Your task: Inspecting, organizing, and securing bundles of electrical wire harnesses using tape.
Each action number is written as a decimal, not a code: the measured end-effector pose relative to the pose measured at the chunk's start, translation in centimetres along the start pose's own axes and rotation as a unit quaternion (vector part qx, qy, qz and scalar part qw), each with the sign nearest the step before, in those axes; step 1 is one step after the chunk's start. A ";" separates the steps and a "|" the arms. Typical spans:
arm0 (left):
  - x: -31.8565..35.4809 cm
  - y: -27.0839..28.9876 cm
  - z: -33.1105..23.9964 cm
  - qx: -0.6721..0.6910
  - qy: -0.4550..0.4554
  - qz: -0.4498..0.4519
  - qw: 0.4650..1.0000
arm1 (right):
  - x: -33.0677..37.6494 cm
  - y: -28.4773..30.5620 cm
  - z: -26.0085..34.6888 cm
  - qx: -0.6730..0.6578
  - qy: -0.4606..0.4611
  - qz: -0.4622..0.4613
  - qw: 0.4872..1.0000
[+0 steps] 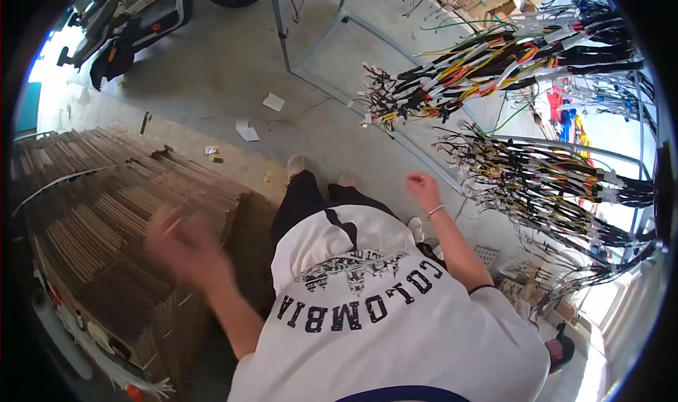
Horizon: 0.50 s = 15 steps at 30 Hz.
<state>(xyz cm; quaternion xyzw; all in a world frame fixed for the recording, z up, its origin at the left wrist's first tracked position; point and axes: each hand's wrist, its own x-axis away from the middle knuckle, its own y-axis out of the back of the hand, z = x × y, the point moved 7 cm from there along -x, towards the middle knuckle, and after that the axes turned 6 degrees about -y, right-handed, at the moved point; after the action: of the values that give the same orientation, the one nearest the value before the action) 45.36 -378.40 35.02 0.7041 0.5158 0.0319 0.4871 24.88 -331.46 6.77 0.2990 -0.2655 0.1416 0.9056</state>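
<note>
My left hand (185, 245) is smeared by motion over the right part of a large stack of flat brown cardboard (99, 211). Its fingers are too blurred to read, and I cannot tell whether it touches the cardboard. My right hand (422, 189), with a thin bracelet at the wrist, hangs in the air over the floor, its fingers loosely curled in and nothing visible in them. Closest to that hand are bundles of wire harnesses (544, 172) in black, yellow, red and white, their connector ends pointing toward me. Another thick harness bundle (487, 63) hangs farther up.
A grey metal frame (395, 130) stands along the floor below the harnesses. Scraps of white paper (247, 130) lie on the concrete floor. At the far left stands a two-wheeled vehicle (141, 28). Boxes and parts lie at the lower right, near a dark rounded shape (560, 351).
</note>
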 end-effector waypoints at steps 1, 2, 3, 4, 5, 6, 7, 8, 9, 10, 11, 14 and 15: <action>1.6 -6.1 -0.1 0.133 -0.025 0.178 0.975 | 0.1 0.4 1.0 -0.002 -0.005 0.001 1.000; 3.2 -11.1 -1.7 0.197 -0.019 0.323 0.926 | 0.3 1.4 1.9 -0.038 -0.008 -0.019 0.999; 5.5 -15.5 -2.5 0.281 0.066 0.422 0.859 | 0.5 1.8 2.8 -0.073 -0.010 -0.038 0.997; 7.7 -18.6 -3.3 0.290 0.077 0.532 0.792 | 1.0 1.7 4.2 -0.075 -0.014 -0.041 0.996; 8.5 -20.4 -4.2 0.294 -0.029 0.523 0.800 | 1.3 1.9 6.1 -0.086 0.016 -0.056 0.995; 9.3 -21.4 -5.4 0.296 -0.135 0.510 0.796 | 1.8 2.1 7.2 -0.097 0.044 -0.075 0.992; 9.7 -22.4 -6.5 0.300 -0.136 0.527 0.784 | 1.7 2.5 7.4 -0.091 0.050 -0.093 0.990; 10.0 -23.0 -7.5 0.301 -0.138 0.544 0.771 | 1.5 2.4 8.0 -0.089 0.046 -0.100 0.990; 11.0 -24.1 -7.6 0.316 -0.133 0.567 0.749 | 1.5 3.0 9.1 -0.107 0.091 -0.150 0.979; 11.0 -24.5 -7.8 0.318 -0.136 0.571 0.744 | 1.6 3.6 10.2 -0.124 0.134 -0.199 0.963; 10.9 -24.8 -8.3 0.328 -0.148 0.575 0.735 | 1.4 3.7 11.1 -0.142 0.120 -0.201 0.962; 10.6 -25.4 -8.5 0.335 -0.166 0.596 0.711 | 0.2 3.8 12.9 -0.196 0.094 -0.220 0.951; 10.6 -25.6 -8.3 0.329 -0.165 0.609 0.703 | 0.2 3.7 13.4 -0.200 0.103 -0.222 0.949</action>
<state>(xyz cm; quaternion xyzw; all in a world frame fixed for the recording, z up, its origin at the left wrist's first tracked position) 27.93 -365.16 16.09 0.9743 -0.1359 0.0337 0.1765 18.20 -336.79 17.72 0.1463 -0.1202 -0.0888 0.9779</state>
